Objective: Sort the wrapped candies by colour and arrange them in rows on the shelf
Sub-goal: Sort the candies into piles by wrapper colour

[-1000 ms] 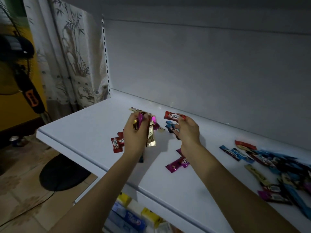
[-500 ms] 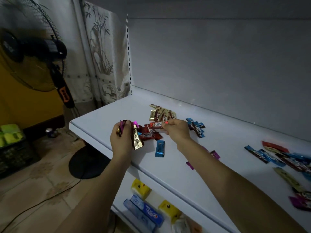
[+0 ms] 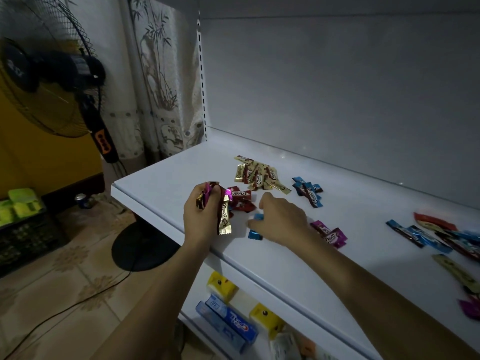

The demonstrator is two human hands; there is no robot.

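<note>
My left hand (image 3: 201, 216) is closed on a bunch of candies (image 3: 224, 213), gold and magenta ones, held over the front of the white shelf (image 3: 166, 175). My right hand (image 3: 279, 219) reaches down to a single blue candy (image 3: 255, 233) near the shelf's front, fingers touching it. Sorted heaps lie behind: gold candies (image 3: 257, 175), red candies (image 3: 240, 200) and blue candies (image 3: 309, 191). Two magenta candies (image 3: 328, 233) lie beside my right wrist.
A mixed pile of unsorted candies (image 3: 446, 235) spreads along the right of the shelf. Toothpaste boxes and yellow packs (image 3: 233, 315) fill the shelf below. A standing fan (image 3: 52, 81) and a curtain stand to the left, with a dark crate (image 3: 23, 224) on the tiled floor.
My right hand set the red candy down with the red heap and dropped toward me onto the lone blue candy. The view swung left. My left hand keeps its bunch.
</note>
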